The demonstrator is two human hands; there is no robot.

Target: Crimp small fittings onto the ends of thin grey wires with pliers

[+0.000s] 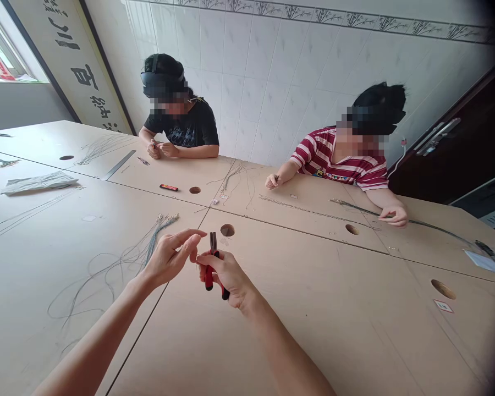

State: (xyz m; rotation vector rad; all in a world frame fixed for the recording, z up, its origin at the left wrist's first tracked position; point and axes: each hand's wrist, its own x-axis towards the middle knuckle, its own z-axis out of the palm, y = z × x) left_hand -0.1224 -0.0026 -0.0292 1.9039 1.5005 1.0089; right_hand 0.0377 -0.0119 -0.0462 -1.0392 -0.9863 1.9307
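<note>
My right hand [226, 278] is wrapped round a pair of pliers [213, 242] with red and black handles, jaws pointing up and away from me. Just to its left is my left hand [172, 256], thumb drawn in towards the fingers, index finger reaching towards the plier jaws. Whatever its fingertips may pinch is too small to make out. Beyond and left of that hand, a bundle of thin grey-blue cords [152, 245] with small metal ends lies on the table [297, 308], its loose loops trailing towards me.
Two people [193, 124] [338, 157] sit across the table, working with their hands. More cords [231, 179], a metal ruler [119, 164], a red-and-black box [169, 187] and a folded cloth [40, 182] lie about. Round holes [227, 230] and seams break the tabletop.
</note>
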